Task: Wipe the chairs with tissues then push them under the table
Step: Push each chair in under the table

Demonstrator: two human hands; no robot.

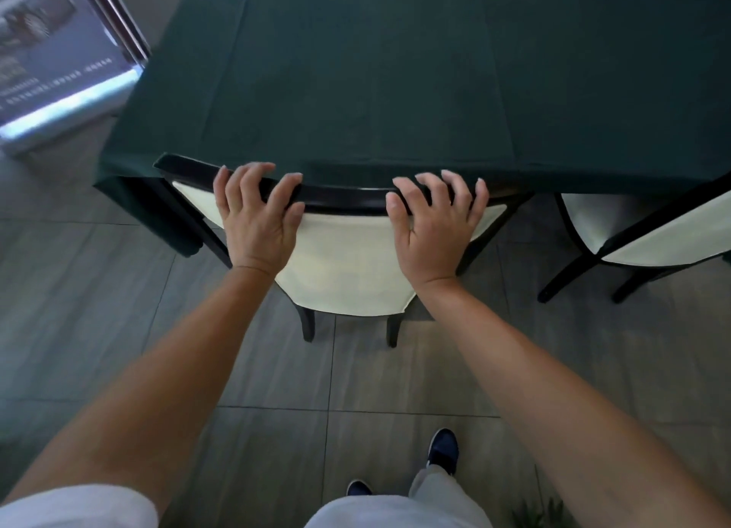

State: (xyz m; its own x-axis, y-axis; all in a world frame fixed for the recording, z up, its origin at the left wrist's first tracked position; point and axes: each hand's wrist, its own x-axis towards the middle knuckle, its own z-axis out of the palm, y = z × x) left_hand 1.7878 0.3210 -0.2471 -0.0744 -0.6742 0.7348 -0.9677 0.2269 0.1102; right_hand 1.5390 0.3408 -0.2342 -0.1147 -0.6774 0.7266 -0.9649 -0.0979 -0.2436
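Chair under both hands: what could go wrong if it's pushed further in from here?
The chair has its top rail against the tablecloth edge, and fingers of the left hand and right hand curl over the rail, so they could get pinched. The hanging cloth could snag and drag. The second chair sits angled nearby; legs might clash.

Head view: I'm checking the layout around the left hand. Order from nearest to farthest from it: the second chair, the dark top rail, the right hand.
1. Dark top rail: under the left hand.
2. Right hand: same rail, further right.
3. Second chair: far right.
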